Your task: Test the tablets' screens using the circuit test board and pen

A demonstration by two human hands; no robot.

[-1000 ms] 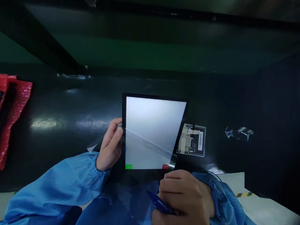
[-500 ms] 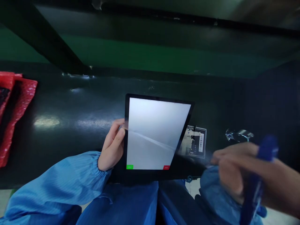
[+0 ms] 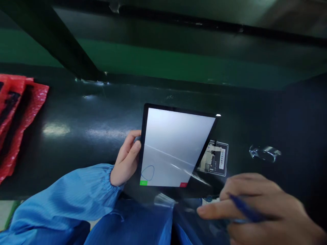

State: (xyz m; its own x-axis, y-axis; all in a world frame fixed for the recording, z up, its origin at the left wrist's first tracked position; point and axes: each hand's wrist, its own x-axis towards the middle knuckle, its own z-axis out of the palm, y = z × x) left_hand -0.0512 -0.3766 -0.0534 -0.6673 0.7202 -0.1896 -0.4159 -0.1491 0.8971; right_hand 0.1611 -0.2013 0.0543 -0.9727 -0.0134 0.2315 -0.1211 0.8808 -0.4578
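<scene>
So my right hand (image 3: 258, 211)'s pulled back lower right, pinching the blue pen (image 3: 245, 212), leaving a blue loop (image 3: 147, 173) on the tablet (image 3: 176, 146) my left hand (image 3: 125, 159) grips.

**Room on the tablet's left, tighter on its right.**

Between the tablet (image 3: 176, 146) in my left hand (image 3: 125, 160) and the red bubble wrap (image 3: 24, 105), my hand can cross the dark tabletop (image 3: 102, 112). On the right, the printed card (image 3: 214, 158) sits just beside the tablet's corner, with a narrower gap before the clear safety glasses (image 3: 265, 153). My right hand (image 3: 255, 207) and pen (image 3: 245, 211) lie below that gap.
</scene>
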